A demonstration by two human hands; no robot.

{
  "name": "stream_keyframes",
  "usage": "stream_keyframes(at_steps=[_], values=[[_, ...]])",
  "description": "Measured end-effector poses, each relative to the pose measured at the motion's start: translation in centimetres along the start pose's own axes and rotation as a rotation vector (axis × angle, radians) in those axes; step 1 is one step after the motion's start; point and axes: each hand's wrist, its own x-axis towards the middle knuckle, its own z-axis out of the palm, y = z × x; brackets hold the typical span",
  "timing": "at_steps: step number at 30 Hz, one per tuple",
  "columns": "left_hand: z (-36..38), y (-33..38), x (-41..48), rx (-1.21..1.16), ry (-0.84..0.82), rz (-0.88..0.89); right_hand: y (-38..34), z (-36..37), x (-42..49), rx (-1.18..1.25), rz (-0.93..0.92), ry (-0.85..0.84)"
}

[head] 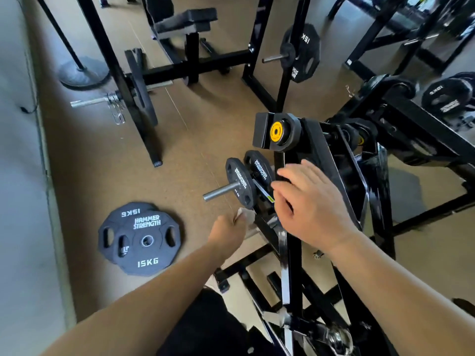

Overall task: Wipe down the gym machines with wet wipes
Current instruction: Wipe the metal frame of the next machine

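A black plate-loaded gym machine [323, 160] with a yellow pivot cap [277, 131] fills the right half of the view. My left hand [228, 232] grips a crumpled white wet wipe [245, 217] and holds it against the machine's lower black bar. My right hand [308, 201] rests with fingers spread on the machine's upright arm, just above the wipe. Two small black weight plates [240, 181] sit on a steel peg [221, 192] of the machine, left of my right hand.
Two 15 kg plates [141, 238] lie stacked on the brown floor at lower left. A black rack with a bench [185, 24] and a loaded barbell end [115, 98] stands behind. More plates [300, 52] hang at the back right. A pale wall [20, 176] runs along the left.
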Motion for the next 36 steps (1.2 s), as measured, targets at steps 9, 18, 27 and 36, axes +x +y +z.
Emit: stream_keyframes(at_steps=[9,18,27,36], values=[[-10.4,-0.1,3.6,-0.011,-0.146,0.142,-8.5,7.3,4.6,0.734,0.901,-0.482],[-18.6,0.8,9.4,0.105,-0.287,0.219,-12.3,13.7,10.9,1.128,1.249,-0.398],[-18.3,3.9,14.5,0.104,-0.339,0.189,-8.7,15.5,12.7,1.074,1.433,-0.268],[-18.6,8.2,21.1,0.173,-0.402,0.199,-5.5,16.9,16.3,1.106,1.529,-0.087]])
